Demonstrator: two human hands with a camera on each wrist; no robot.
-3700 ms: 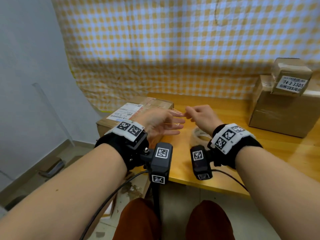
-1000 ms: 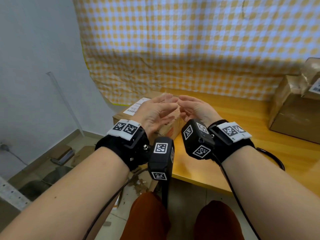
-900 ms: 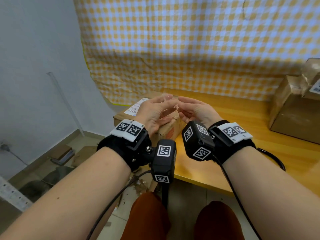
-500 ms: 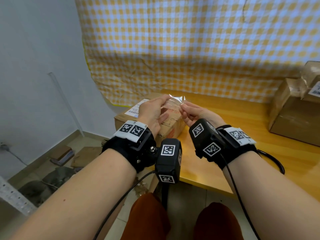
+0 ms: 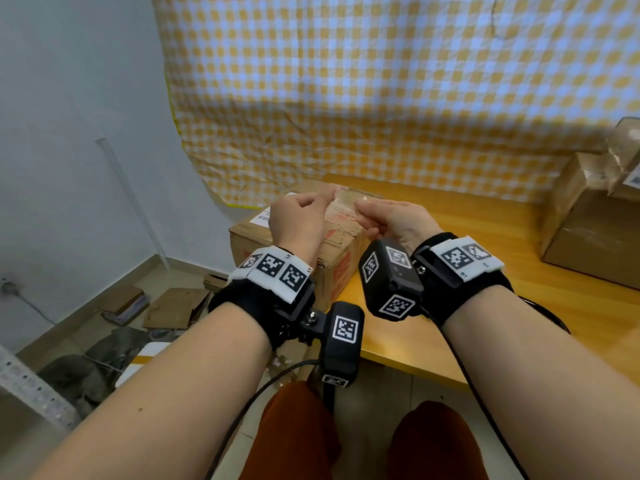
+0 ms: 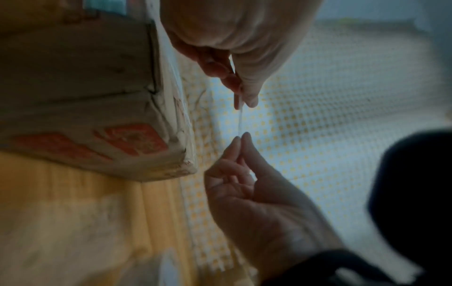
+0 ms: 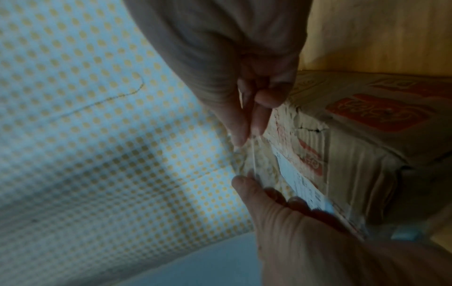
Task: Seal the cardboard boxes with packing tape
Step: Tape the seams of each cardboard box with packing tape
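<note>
A worn cardboard box (image 5: 334, 252) with red print and a white label sits at the table's left corner; it also shows in both wrist views (image 6: 85, 96) (image 7: 367, 135). Just above its top, a short strip of clear packing tape (image 5: 346, 199) is stretched between my hands. My left hand (image 5: 327, 200) pinches the strip's left end and my right hand (image 5: 362, 211) pinches the right end. The left wrist view shows the tape (image 6: 240, 120) edge-on, thumb against finger at each end. In the right wrist view the tape (image 7: 252, 158) looks crinkled. No tape roll is in view.
A larger taped box (image 5: 588, 223) with a small parcel (image 5: 623, 154) on top stands at the right of the wooden table (image 5: 485, 244). A yellow checked cloth (image 5: 381, 98) hangs behind. Cardboard scraps and clutter (image 5: 166, 310) lie on the floor at left.
My hands met over the box, took hold of a clear tape strip and drew slightly apart, so it now spans between them. The tape roll seen earlier has left the view.
</note>
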